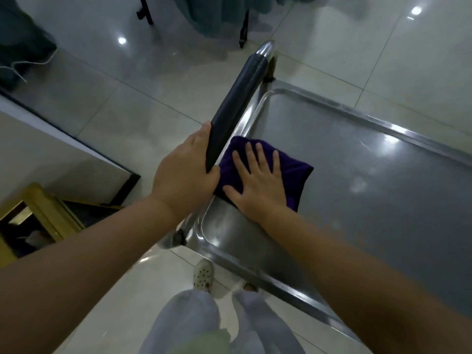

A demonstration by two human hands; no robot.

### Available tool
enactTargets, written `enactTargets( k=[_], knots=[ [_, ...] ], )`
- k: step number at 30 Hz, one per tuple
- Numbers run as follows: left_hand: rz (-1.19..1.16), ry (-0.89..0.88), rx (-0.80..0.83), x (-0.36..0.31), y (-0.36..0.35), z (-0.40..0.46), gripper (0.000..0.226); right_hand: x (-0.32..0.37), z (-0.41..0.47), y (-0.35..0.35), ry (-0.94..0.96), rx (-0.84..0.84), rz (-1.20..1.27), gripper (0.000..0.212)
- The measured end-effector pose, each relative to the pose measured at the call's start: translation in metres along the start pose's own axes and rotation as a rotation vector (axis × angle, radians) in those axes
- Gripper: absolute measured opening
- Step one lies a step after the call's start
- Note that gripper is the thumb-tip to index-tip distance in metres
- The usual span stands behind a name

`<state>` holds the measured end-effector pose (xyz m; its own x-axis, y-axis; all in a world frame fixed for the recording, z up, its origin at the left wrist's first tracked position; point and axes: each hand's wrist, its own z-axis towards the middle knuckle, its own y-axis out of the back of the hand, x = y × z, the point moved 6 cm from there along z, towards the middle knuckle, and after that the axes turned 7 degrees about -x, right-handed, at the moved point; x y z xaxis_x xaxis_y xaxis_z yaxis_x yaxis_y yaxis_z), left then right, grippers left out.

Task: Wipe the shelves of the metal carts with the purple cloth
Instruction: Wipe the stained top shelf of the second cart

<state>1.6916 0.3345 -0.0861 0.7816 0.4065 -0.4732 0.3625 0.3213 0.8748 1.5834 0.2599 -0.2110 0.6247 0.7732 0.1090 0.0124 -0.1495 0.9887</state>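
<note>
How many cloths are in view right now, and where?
1. The purple cloth lies flat on the cart's top shelf, near the black handle, pressed under the right hand. Lower shelves are hidden, so more could be out of sight.

Glossy pale floor tiles (107, 116) reflect ceiling lights; perhaps teal draped furniture (204, 14) behind.

head view | looks steeply down, close over cart shelf (357, 162) (single view)

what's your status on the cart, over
Left hand grips cart handle. Right hand flat on purple cloth, near-left corner of top shelf. Nothing in the way.
</note>
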Motion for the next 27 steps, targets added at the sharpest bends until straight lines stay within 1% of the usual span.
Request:
enactTargets(
  k=[3,5,8,11,14,16,17,18,20,22,24,27],
  knots=[
    [0.018,-0.024,-0.002,0.003,-0.002,0.000,0.071,0.034,-0.033,-0.007,0.013,0.036,0.018,0.080],
    [0.017,-0.051,-0.004,0.003,-0.001,0.000,0.070,0.057,-0.056,-0.013,0.002,0.028,0.049,0.079],
    [-0.003,-0.073,0.008,0.003,0.000,-0.001,0.069,0.091,-0.092,-0.021,-0.005,0.006,0.125,0.071],
    [-0.028,-0.083,0.024,0.001,0.001,-0.002,0.068,0.105,-0.122,-0.024,0.038,-0.023,0.081,0.064],
    [-0.036,-0.076,0.042,0.001,0.002,-0.004,0.068,0.089,-0.148,-0.025,0.095,-0.044,-0.031,0.063],
    [-0.037,-0.075,0.062,0.002,0.002,-0.005,0.068,0.066,-0.172,-0.025,0.074,-0.049,-0.072,0.078],
    [-0.036,-0.076,0.073,0.002,0.001,-0.005,0.068,0.052,-0.187,-0.024,0.057,-0.048,-0.100,0.082],
    [-0.038,-0.075,0.083,0.003,0.001,-0.005,0.068,0.037,-0.203,-0.023,0.044,-0.055,-0.132,0.078],
    [-0.047,-0.070,0.097,0.004,0.000,-0.005,0.068,0.006,-0.236,-0.022,0.000,-0.063,-0.188,0.063],
    [-0.049,-0.068,0.107,0.004,0.000,-0.005,0.070,-0.018,-0.260,-0.022,-0.055,-0.052,-0.228,0.061],
    [-0.048,-0.067,0.113,0.005,0.000,-0.006,0.071,-0.026,-0.269,-0.021,-0.104,-0.050,-0.246,0.060],
    [-0.047,-0.065,0.112,0.005,0.001,-0.005,0.071,-0.015,-0.264,-0.021,-0.189,-0.097,-0.223,0.057]
  ],
)
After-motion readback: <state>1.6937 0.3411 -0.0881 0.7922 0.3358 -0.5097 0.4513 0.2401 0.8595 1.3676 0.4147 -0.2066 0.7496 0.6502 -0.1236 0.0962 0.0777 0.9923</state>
